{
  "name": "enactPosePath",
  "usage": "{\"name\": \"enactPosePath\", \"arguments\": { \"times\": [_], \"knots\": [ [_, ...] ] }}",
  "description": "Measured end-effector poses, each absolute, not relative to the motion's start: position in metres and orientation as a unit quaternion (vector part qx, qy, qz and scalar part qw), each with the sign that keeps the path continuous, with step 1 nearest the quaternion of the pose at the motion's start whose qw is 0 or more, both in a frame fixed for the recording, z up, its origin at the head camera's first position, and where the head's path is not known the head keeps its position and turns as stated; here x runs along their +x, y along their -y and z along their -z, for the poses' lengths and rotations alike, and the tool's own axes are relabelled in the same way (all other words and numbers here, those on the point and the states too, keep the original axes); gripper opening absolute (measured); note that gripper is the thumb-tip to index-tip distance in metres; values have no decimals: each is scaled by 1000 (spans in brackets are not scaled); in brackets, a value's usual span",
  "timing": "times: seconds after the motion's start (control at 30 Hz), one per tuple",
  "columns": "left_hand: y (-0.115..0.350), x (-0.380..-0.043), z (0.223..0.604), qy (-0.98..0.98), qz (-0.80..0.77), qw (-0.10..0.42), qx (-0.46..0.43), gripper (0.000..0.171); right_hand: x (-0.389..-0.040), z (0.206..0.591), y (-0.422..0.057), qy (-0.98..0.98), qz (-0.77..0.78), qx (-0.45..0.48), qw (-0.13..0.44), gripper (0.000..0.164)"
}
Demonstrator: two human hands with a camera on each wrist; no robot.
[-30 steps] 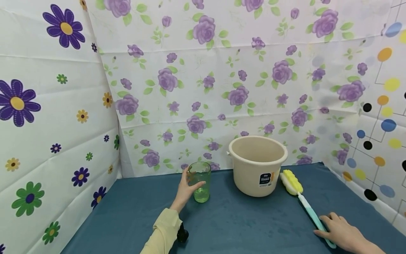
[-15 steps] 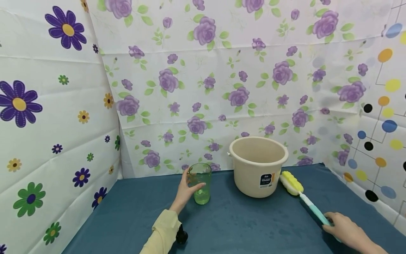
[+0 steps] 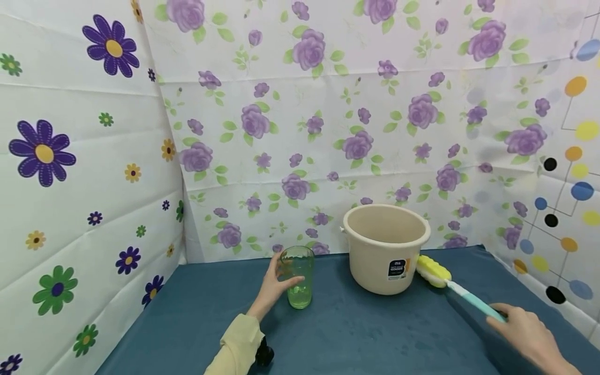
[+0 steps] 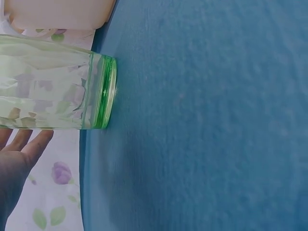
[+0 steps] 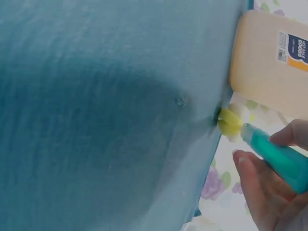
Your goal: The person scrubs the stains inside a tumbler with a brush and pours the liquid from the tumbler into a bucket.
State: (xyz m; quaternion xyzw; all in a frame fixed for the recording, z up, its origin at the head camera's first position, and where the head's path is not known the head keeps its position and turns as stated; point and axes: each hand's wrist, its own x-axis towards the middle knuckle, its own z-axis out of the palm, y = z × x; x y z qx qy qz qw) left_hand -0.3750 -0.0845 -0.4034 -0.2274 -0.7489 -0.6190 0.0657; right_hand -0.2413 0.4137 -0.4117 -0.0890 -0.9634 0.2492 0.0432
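My left hand point(image 3: 272, 286) holds a clear green drinking glass point(image 3: 301, 284) from its left side, thumb in front and fingers round the back. The glass is upright; in the left wrist view its thick green base point(image 4: 107, 94) shows, but I cannot tell whether it touches the cloth. My right hand point(image 3: 529, 333) grips the teal end of a sponge bottle brush point(image 3: 473, 301) between thumb and fingers. The brush's handle slants up off the table, and its yellow and white sponge head point(image 3: 434, 272) lies close beside the bucket's right side. The handle's tail is hidden by my hand.
A beige plastic bucket point(image 3: 375, 265) with a dark label stands at the back, between glass and brush. Dark blue cloth point(image 3: 356, 333) covers the table. Flowered sheets point(image 3: 328, 172) hang behind and at the sides. A black object sits under my left sleeve point(image 3: 241, 338).
My right hand has closed round the brush handle and raised its near end off the table. The glass, in my left hand, has come slightly nearer. The head view has shifted a little.
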Motion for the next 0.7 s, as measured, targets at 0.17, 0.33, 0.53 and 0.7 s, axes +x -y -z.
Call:
{"name": "enactPosePath", "arguments": {
  "times": [0.17, 0.33, 0.53, 0.7],
  "knots": [
    [90, -369, 404, 740, 625, 59, -240, 78, -245, 410, -413, 958, -260, -102, 67, 55],
    [96, -364, 402, 737, 631, 36, -240, 80, -249, 411, -416, 951, -277, -117, 73, 57],
    [104, -356, 400, 736, 631, 5, -245, 75, -249, 412, -423, 941, -304, -118, 84, 59],
    [111, -348, 397, 738, 621, -4, -264, 75, -248, 412, -426, 937, -313, -107, 109, 54]
  ]
}}
